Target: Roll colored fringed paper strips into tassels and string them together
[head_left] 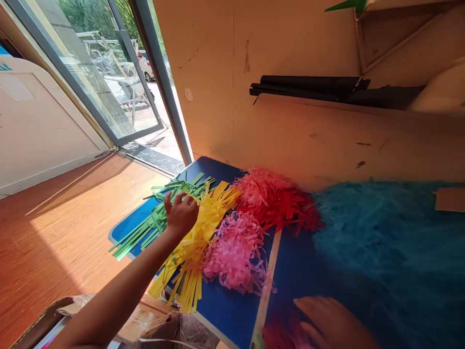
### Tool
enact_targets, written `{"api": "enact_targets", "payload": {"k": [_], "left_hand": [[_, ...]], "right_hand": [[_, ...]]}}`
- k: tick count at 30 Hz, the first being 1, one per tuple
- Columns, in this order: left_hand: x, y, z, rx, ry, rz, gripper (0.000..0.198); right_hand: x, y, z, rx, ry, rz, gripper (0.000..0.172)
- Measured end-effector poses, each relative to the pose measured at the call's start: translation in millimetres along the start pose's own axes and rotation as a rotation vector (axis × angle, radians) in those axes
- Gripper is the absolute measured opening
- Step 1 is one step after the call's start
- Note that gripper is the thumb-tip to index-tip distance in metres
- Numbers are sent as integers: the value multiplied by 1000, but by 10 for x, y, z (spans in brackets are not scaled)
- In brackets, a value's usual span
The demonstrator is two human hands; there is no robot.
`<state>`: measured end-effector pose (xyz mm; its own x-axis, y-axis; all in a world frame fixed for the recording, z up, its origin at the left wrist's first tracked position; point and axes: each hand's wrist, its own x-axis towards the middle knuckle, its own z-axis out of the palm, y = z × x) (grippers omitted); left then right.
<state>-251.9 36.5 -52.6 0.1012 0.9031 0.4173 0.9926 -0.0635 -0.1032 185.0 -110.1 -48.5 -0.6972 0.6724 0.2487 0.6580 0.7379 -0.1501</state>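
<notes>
My left hand (180,212) is over the yellow paper strips (207,218), beside the green strips (156,220), its fingers curled and apart with nothing visible in them. Pink shredded paper (238,252) lies to the right, with coral shreds (257,186) and red shreds (286,208) behind it. At the bottom edge my right hand (329,320) is blurred, next to a small red and pink bunch (285,334); its fingertips are apart, and no held item shows. All the paper rests on a blue folding table (218,300).
A large teal heap (370,232) covers the table's right side. Below the left edge stands an open cardboard box (47,315) with plastic wrapping. A wall (218,97) borders the table's back, holding black rolls (308,87). A glass door (109,72) stands at the left.
</notes>
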Motion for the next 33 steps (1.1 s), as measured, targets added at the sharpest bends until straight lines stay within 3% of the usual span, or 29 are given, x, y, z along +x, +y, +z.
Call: {"api": "enact_targets", "payload": {"k": [4, 8, 12, 19, 28, 33], "left_hand": [[-85, 216, 116, -87, -107, 380, 18], [-64, 254, 306, -121, -173, 535, 18], [-34, 134, 387, -135, -202, 547, 22], [-62, 44, 300, -206, -254, 460, 29], [166, 58, 526, -432, -559, 471, 17], [193, -56, 554, -553, -601, 383, 25]], "right_hand": [[382, -212, 37, 160, -70, -4, 31], [564, -345, 110, 256, -156, -3, 34], [579, -333, 137, 271, -215, 16, 33], [812, -268, 155, 310, -286, 27, 26], [1247, -432, 290, 310, -398, -146, 20], [1323, -353, 287, 290, -446, -135, 16]]}}
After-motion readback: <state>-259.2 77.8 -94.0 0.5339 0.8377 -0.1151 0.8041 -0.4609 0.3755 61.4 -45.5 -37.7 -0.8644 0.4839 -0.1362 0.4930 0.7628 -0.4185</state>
